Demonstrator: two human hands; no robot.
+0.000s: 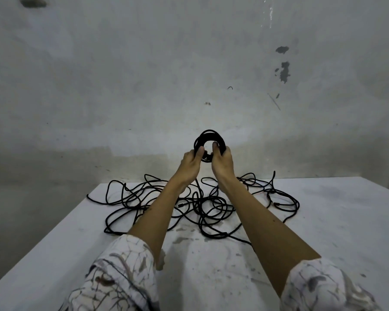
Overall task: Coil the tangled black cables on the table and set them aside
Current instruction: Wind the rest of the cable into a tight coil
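Observation:
A small round coil of black cable (pixel 209 135) is held up in the air above the far part of the table. My left hand (pixel 191 161) grips its left side and my right hand (pixel 221 161) grips its right side, thumbs hooked through the ring. A strand hangs from the coil down between my wrists to a loose tangle of black cables (pixel 202 207) spread over the white table (pixel 323 221). The lowest part of the coil is hidden behind my fingers.
A stained grey wall (pixel 189 75) rises just behind the table. The table's left edge (pixel 54 230) runs diagonally toward me. Scuffs and grey smudges mark the near tabletop between my forearms.

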